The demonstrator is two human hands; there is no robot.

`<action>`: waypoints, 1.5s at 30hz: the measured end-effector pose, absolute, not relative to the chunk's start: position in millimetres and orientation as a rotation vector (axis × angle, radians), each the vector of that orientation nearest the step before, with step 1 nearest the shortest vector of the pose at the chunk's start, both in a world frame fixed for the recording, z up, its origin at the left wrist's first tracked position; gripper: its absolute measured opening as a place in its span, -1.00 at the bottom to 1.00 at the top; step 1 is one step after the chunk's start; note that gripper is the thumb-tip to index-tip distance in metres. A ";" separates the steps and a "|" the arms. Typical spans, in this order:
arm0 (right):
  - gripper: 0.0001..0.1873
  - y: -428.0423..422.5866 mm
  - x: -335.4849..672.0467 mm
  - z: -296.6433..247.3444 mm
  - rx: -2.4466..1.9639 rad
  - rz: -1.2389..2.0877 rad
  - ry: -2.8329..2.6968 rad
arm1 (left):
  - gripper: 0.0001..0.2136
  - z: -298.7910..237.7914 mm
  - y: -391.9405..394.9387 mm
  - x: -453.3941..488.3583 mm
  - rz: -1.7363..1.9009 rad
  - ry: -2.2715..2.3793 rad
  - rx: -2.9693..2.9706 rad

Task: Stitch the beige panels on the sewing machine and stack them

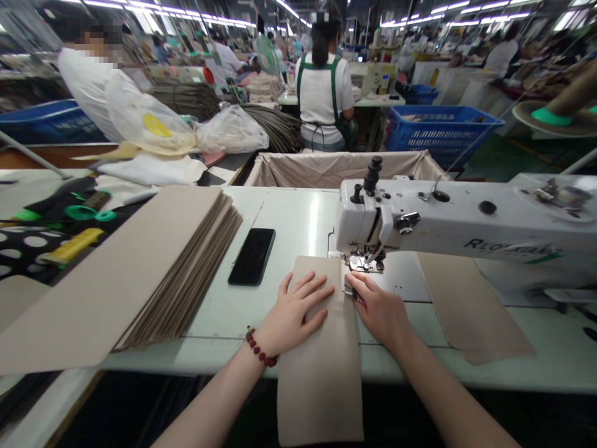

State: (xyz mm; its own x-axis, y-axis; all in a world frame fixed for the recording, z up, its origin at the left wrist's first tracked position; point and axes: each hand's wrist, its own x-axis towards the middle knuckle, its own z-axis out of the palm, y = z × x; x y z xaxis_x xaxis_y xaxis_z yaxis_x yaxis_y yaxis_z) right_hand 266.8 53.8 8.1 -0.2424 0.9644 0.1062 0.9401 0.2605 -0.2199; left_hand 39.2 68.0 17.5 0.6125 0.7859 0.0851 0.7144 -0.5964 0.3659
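Observation:
A long beige fabric strip (321, 348) runs from the table edge up to the presser foot (364, 262) of a white industrial sewing machine (420, 224). My left hand (293, 314) lies flat on the strip, fingers spread, with a bead bracelet (258, 347) on the wrist. My right hand (380, 311) rests at the strip's right edge, just below the needle area, pinching small metal thread snips (352, 295). The snips' blades point left, partly hidden by my fingers. A second beige piece (471, 305) lies under the machine arm, to the right.
A tall stack of beige panels (140, 261) and a black phone (252, 256) lie on the white table (289, 218) left of my hands. Beyond stand a fabric-lined bin (340, 171), a blue basket (441, 134) and a co-worker (321, 93) seated at another machine.

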 end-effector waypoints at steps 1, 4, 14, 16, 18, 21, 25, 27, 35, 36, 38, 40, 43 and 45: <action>-0.44 53.8 266.7 8.1 -1.781 0.163 -2.311 | -0.57 17.5 68.2 39.1 0.345 1.219 2.540; -0.44 53.7 266.3 7.6 -1.786 0.161 -2.310 | -0.58 16.6 68.4 38.7 0.368 1.230 2.529; -0.42 53.0 266.7 6.0 -1.756 0.152 -2.293 | -0.59 16.1 68.0 36.6 0.379 1.228 2.515; -0.42 52.9 266.9 6.0 -1.750 0.154 -2.293 | -0.59 16.3 68.1 36.6 0.370 1.230 2.516; -0.42 52.9 266.9 6.3 -1.744 0.159 -2.295 | -0.59 16.3 68.2 36.7 0.365 1.233 2.517; -0.43 52.7 267.1 6.8 -1.745 0.169 -2.294 | -0.60 15.8 68.1 36.8 0.372 1.227 2.521; -0.44 52.2 267.6 6.5 -1.748 0.175 -2.290 | -0.60 15.6 67.9 36.5 0.363 1.226 2.523; -0.45 52.0 267.7 5.8 -1.742 0.179 -2.290 | -0.60 15.7 68.1 36.5 0.350 1.234 2.522; -0.44 53.3 268.9 1.3 -1.745 0.152 -2.289 | -0.60 14.3 68.0 37.3 0.336 1.243 2.523; -0.44 53.5 269.0 0.8 -1.745 0.146 -2.288 | -0.60 14.0 67.9 37.3 0.335 1.243 2.525; -0.44 53.6 269.1 0.2 -1.744 0.141 -2.288 | -0.60 13.4 67.8 37.1 0.330 1.240 2.529; -0.43 53.5 269.3 -0.1 -1.742 0.144 -2.288 | -0.60 13.2 67.9 36.6 0.329 1.239 2.533; -0.43 53.4 269.9 -0.2 -1.735 0.156 -2.284 | -0.60 13.2 68.2 35.9 0.324 1.237 2.539; -0.43 53.7 270.3 -0.5 -1.731 0.164 -2.281 | -0.59 13.4 68.2 35.7 0.317 1.241 2.543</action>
State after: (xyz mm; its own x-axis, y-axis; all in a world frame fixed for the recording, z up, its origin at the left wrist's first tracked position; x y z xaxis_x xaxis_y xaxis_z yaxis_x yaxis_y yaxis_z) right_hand 270.3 53.7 -0.5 -0.2478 0.9576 0.1467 0.9267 0.2784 -0.2523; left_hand 35.7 68.2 13.4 0.6038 0.7943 0.0681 0.7296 -0.5850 0.3541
